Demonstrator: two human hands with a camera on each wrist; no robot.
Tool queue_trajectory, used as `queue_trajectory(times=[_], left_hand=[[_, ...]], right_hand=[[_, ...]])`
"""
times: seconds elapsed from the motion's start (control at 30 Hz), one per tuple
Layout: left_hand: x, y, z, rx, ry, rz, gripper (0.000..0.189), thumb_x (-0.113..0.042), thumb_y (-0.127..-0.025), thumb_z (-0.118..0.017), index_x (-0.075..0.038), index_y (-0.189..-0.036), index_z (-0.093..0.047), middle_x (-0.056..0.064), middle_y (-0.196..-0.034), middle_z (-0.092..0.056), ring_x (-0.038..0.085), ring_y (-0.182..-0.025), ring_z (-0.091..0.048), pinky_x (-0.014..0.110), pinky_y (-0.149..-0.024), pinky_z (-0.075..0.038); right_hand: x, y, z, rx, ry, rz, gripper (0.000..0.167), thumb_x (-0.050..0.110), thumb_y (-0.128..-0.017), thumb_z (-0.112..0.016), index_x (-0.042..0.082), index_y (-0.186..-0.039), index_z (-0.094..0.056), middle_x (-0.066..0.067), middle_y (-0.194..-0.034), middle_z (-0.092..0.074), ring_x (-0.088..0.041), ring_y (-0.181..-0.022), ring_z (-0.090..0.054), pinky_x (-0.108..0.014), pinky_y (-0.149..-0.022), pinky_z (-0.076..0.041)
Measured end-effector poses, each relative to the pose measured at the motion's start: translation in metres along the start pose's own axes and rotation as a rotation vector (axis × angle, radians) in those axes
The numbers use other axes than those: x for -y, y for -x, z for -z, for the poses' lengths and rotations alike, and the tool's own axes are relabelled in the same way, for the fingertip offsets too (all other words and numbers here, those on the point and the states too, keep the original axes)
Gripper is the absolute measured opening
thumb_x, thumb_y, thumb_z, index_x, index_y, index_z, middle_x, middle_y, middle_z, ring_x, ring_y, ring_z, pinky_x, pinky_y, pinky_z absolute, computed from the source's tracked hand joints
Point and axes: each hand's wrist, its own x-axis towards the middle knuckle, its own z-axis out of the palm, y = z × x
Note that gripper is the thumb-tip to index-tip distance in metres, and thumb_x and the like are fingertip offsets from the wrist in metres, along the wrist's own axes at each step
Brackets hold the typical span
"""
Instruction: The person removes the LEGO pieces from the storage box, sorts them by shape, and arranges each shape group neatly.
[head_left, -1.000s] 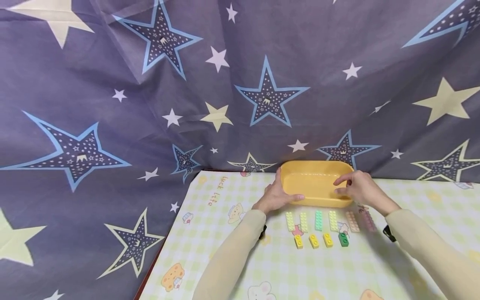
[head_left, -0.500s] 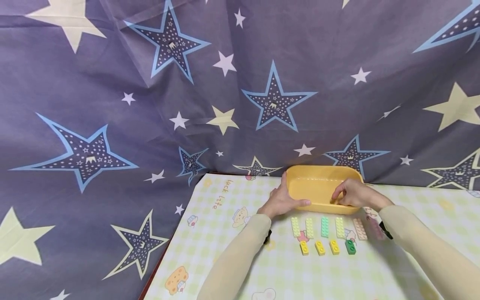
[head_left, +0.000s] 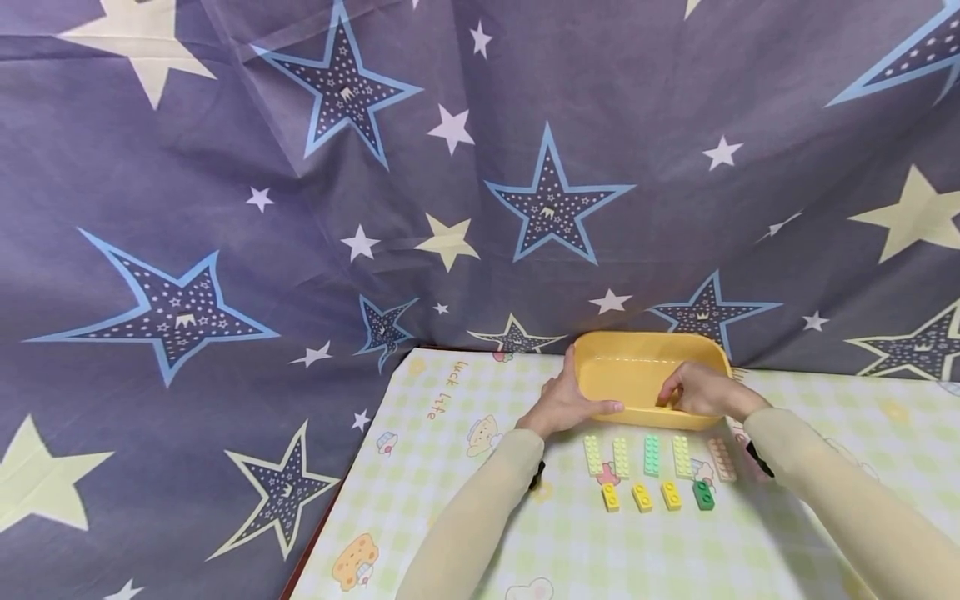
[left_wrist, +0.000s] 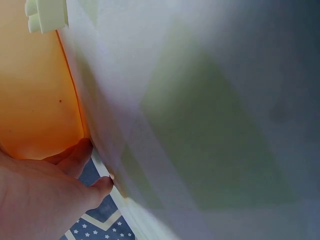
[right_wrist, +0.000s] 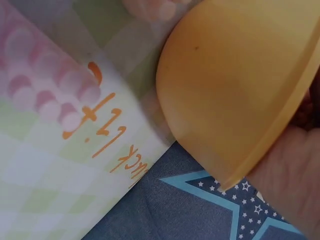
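Observation:
A yellow plastic basin (head_left: 622, 379) stands at the table's back edge. My left hand (head_left: 562, 404) grips its left end, thumb over the front rim and fingers round the outside. In the left wrist view, that hand (left_wrist: 55, 185) lies against the basin's wall (left_wrist: 40, 90). My right hand (head_left: 697, 390) reaches over the right front rim, fingers curled down inside; whether they pinch anything is hidden. In the right wrist view the basin's wall (right_wrist: 225, 85) covers those fingers. In front lie long studded bricks, among them a teal brick (head_left: 652, 456) and a salmon brick (head_left: 722, 459).
Nearer me is a row of small two-stud bricks: three yellow, including the middle yellow brick (head_left: 642, 497), and a dark green brick (head_left: 703, 495). A pink brick (right_wrist: 40, 65) lies under my right wrist. A starry curtain (head_left: 450, 167) hangs behind the checked tablecloth (head_left: 450, 483).
My right hand has gone lower into the basin, and its fingers have curled and drawn together. The left hand keeps its hold. The head view has shifted slightly.

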Motion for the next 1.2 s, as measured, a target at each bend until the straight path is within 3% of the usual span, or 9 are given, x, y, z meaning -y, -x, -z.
queue_trajectory(times=[0.33,0.6,0.9,1.2], left_hand=[[-0.002,-0.001,-0.002,-0.009,0.001,0.007,0.142,-0.062,-0.078,-0.094,-0.031,-0.177,0.003,0.01,-0.18,-0.034,0.043,-0.165,-0.033,0.059,-0.132,-0.035],[-0.001,-0.002,-0.002,-0.009,-0.005,0.004,0.142,-0.062,-0.078,-0.094,-0.03,-0.178,0.003,0.008,-0.181,-0.033,0.044,-0.165,-0.033,0.059,-0.132,-0.035],[0.0,-0.003,-0.004,-0.014,-0.01,0.023,0.142,-0.064,-0.077,-0.094,-0.035,-0.177,0.003,0.011,-0.179,-0.036,0.042,-0.165,-0.034,0.059,-0.131,-0.037],[0.0,-0.002,-0.003,-0.015,-0.004,0.031,0.142,-0.065,-0.077,-0.094,-0.035,-0.177,0.003,0.012,-0.179,-0.036,0.042,-0.165,-0.033,0.06,-0.132,-0.037]], right_hand=[[-0.004,0.0,0.003,-0.01,0.13,-0.032,0.028,-0.011,-0.074,-0.066,0.0,-0.091,-0.085,-0.01,-0.09,-0.08,-0.017,-0.082,-0.061,-0.026,-0.076,-0.052],[-0.006,-0.002,0.001,-0.04,0.179,-0.053,0.027,-0.013,-0.074,-0.067,-0.002,-0.092,-0.085,-0.013,-0.091,-0.081,-0.019,-0.082,-0.063,-0.029,-0.077,-0.054],[-0.006,-0.003,-0.004,-0.082,0.176,-0.094,0.018,-0.013,-0.077,-0.072,-0.003,-0.088,-0.083,-0.012,-0.089,-0.079,-0.02,-0.081,-0.062,-0.028,-0.075,-0.053],[-0.003,-0.002,-0.007,-0.103,0.132,-0.166,0.004,0.001,-0.088,-0.081,-0.001,-0.092,-0.082,-0.009,-0.088,-0.077,-0.021,-0.083,-0.062,-0.031,-0.076,-0.051]])
